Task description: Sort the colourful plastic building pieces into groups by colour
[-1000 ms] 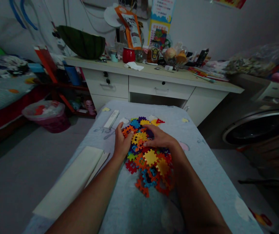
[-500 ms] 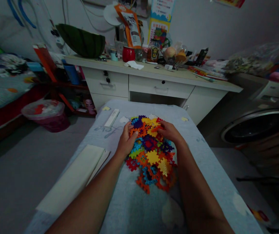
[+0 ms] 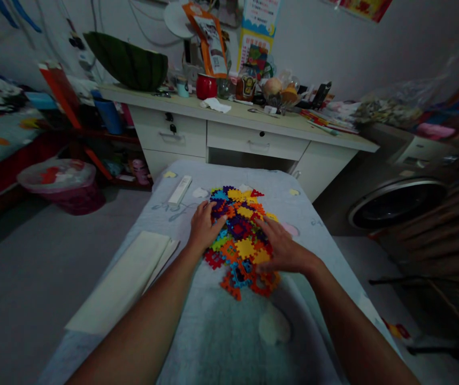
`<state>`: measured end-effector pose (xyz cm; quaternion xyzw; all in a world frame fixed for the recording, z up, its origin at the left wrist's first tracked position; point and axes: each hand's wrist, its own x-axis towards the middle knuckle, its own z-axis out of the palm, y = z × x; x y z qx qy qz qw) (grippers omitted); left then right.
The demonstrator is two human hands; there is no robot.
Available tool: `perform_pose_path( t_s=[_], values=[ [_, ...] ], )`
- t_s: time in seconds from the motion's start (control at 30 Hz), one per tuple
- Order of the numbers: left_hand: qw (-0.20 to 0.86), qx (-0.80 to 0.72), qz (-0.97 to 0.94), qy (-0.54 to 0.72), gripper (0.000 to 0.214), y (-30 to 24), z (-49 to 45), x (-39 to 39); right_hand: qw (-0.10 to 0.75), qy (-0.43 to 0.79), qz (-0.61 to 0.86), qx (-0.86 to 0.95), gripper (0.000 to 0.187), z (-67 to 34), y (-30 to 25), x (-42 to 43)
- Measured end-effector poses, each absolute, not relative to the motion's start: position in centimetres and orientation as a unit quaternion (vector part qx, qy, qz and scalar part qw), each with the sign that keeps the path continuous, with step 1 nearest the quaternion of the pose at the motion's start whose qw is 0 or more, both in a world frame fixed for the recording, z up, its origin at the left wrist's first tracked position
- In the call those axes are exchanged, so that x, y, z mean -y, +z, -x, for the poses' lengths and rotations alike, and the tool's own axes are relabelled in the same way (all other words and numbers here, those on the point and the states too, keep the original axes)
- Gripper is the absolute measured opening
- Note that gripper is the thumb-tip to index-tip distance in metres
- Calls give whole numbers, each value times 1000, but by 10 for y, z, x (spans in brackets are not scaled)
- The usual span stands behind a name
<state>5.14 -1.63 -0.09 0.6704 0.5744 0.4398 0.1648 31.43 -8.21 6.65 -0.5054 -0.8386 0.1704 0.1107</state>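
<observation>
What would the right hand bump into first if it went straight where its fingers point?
The right hand would probably meet the colourful toy pieces first, though it may already touch them; depth is unclear.

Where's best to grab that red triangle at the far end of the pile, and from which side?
Probably pinch the red triangle by its right corner, coming from the right: that tip juts outward from the pile, while yellow pieces crowd its left.

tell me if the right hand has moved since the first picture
Yes. Judged against the white desk, the right hand has shifted rightward and back toward the wearer, now at the right side of the interlocking plastic tiles.
</observation>
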Motion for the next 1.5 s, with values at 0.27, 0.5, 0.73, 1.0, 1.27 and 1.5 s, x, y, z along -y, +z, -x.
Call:
perform_pose_path(
  t_s=[0.27,0.5,0.73,1.0,1.27,1.5],
  values=[
    [192,-544,-675,459,46,-3,-52,14,137,99,498,851,125,-283,21,125],
    [217,-533,-678,458,44,-5,-53,12,133,50,493,859,105,-286,22,89],
    [244,-512,-681,463,47,-5,-54,14,183,58,488,852,81,-287,34,54],
    [309,-509,-623,508,40,-4,-56,10,272,21,591,759,42,-284,58,27],
    [212,-530,-597,563,28,-4,-48,3,123,65,415,899,100,-250,53,121],
    [238,-564,-588,529,31,-9,-49,2,116,22,425,897,58,-248,35,121]
  ],
)
